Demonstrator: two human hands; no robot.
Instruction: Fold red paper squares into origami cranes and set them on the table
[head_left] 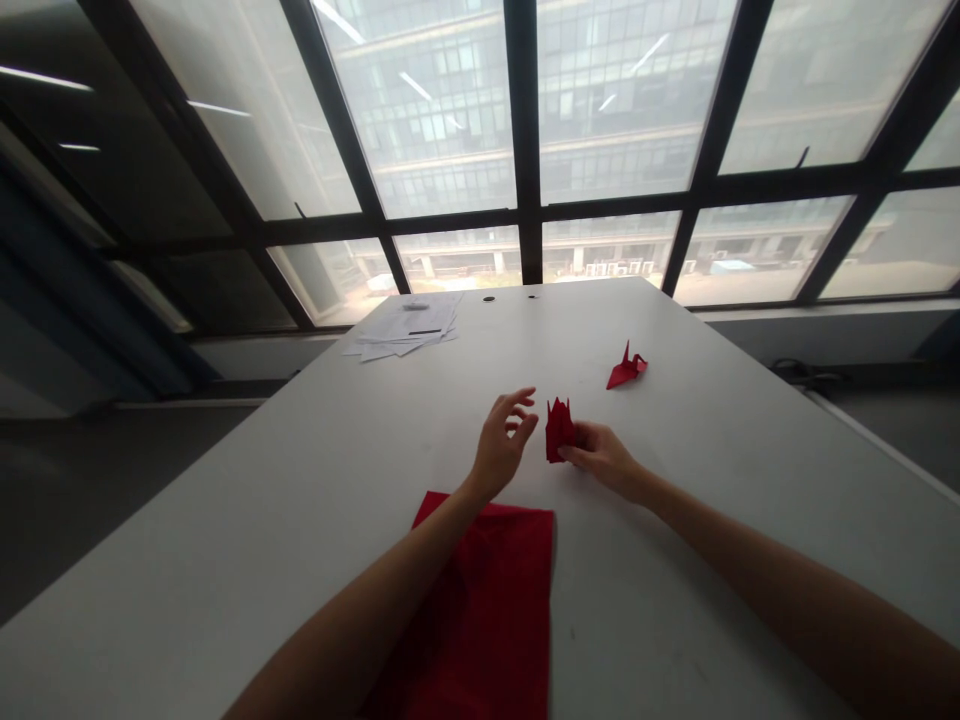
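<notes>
A small folded red paper piece [558, 430], with several points at its top, is pinched upright in my right hand [600, 457], thumb on its near face. Just to the left of it, my left hand [508, 440] is raised with curved fingers apart and nothing between them. Beneath my left forearm lies a large red sheet [502, 600] on the white table, partly covered by the arm. Beyond my right hand a finished-looking red origami crane [627, 368] rests on the tabletop.
Loose white papers [405, 328] are spread at the table's far left, with a dark pen-like item [425, 331] on them. A dark round spot [489, 299] marks the far edge of the white table [300, 500]. Tall windows [450, 110] rise behind it.
</notes>
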